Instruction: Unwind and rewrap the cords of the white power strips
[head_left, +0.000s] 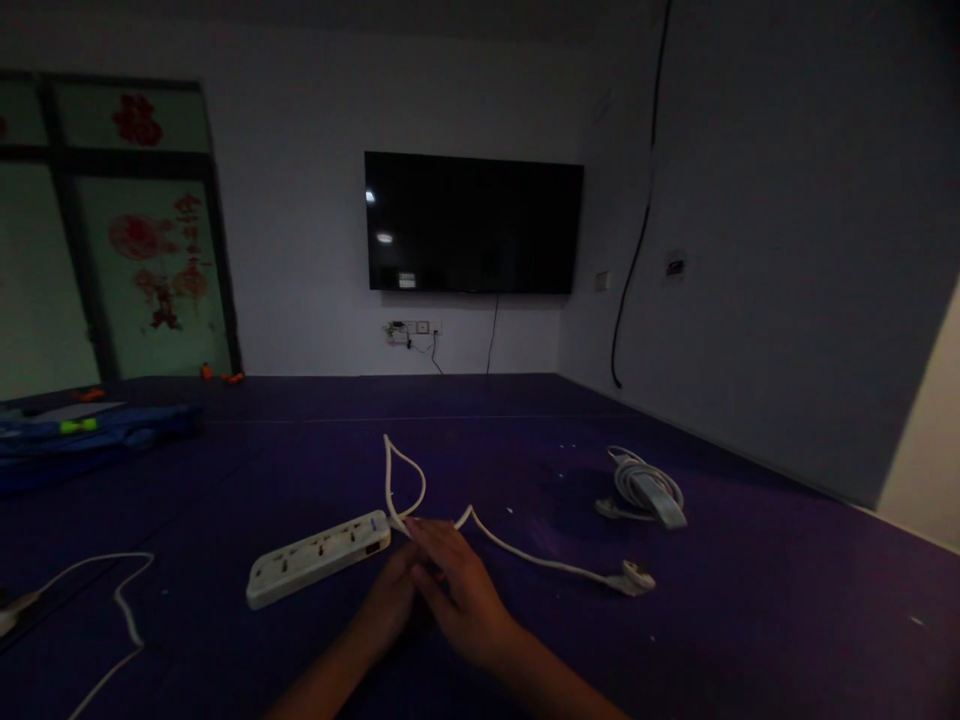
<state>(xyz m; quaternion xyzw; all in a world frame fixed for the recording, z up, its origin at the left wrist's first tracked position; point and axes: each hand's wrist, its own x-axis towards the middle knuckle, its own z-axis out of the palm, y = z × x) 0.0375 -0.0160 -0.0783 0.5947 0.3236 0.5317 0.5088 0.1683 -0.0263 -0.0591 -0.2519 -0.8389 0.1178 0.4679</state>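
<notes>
A white power strip lies on the purple surface, left of my hands. Its white cord rises in a loop, runs in at my fingers and comes out to the right, where the plug rests on the surface. My left hand is closed on the cord near the strip's end, its fingertips partly hidden behind the other hand. Over it, my right hand grips the cord too, fingers close together, thumb bent inward. The bit of cord between the hands is hidden.
A second white power strip, wrapped in its coiled cord, lies at right. Another white cord trails at lower left. Blue cloth and small orange objects lie farther left. Beyond stand the wall television and a hanging black cable.
</notes>
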